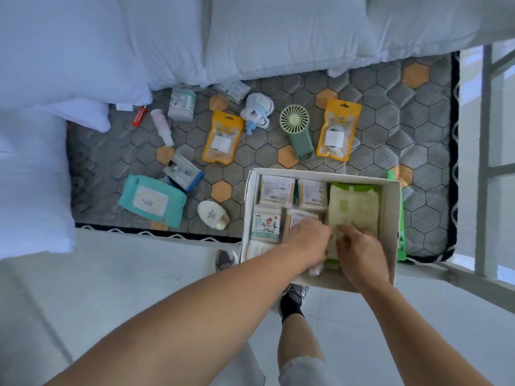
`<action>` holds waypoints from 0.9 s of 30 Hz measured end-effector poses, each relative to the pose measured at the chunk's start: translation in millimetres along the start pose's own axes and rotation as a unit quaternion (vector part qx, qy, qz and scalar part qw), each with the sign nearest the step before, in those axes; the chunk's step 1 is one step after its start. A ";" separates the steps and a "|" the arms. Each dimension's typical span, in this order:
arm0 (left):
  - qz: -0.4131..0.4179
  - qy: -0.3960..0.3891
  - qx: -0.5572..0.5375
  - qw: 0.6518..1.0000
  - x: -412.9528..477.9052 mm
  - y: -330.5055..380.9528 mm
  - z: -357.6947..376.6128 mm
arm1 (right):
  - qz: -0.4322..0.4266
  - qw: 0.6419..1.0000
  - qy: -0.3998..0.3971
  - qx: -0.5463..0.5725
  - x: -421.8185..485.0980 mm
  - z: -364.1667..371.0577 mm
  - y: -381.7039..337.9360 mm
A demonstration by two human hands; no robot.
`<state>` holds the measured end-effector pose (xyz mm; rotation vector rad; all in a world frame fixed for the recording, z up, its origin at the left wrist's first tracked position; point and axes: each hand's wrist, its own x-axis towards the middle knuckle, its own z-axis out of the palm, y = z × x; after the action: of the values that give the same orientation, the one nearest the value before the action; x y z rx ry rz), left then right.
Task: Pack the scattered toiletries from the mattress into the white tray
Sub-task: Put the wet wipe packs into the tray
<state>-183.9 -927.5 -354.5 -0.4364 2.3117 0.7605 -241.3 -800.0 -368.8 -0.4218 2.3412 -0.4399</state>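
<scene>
The white tray (250, 201) sits on the near edge of the hexagon-patterned mattress (390, 112). It holds several cotton swab packs (276, 190) and a green wipes pack (355, 207). Both hands are inside it. My left hand (308, 240) curls over a swab pack at the tray's near middle. My right hand (359, 253) pinches the left edge of the green wipes pack. Left of the tray lie a teal wipes pack (152, 200), a white oval bottle (213, 214), a blue-and-white pouch (184, 171), a pink-white bottle (162, 126) and a red tube (138, 116).
Two yellow pouches (222, 136) (338, 129), a green hand fan (296, 126), a plush toy (257, 111) and a white packet (181, 104) lie farther back. White pillows (250, 37) cover the mattress's far side. A green bag (400, 218) stands against the tray's right wall.
</scene>
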 end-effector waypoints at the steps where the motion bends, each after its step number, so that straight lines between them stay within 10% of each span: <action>1: 0.009 0.007 0.007 1.000 -1.0 -1.2 -1.1 | -0.015 1.000 -0.002 -0.002 -0.5 1.1 -2.0; 6: 0.039 0.065 -0.089 0.993 -20.1 -31.1 -21.8 | -0.065 0.997 0.039 0.027 -4.1 4.4 -44.9; 10: 0.031 0.261 -0.160 0.952 -46.0 -95.4 -51.9 | -0.095 0.992 0.062 0.057 -7.4 12.1 -105.1; 13: -0.104 0.381 -0.221 0.892 -67.0 -158.0 -70.3 | -0.143 0.985 0.064 0.069 -4.8 22.8 -153.0; 19: -0.389 0.308 -0.357 0.791 -77.1 -296.4 -76.0 | -0.248 0.966 0.054 0.053 8.2 58.9 -224.6; 27: -0.385 0.150 -0.151 0.898 -22.1 -339.0 -96.5 | -0.200 0.979 -0.010 0.035 22.3 114.8 -264.2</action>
<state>-49.9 -1248.2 -417.0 -1.5894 1.9998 0.6619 -130.7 -1066.3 -349.6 -0.8651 2.2111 -0.7000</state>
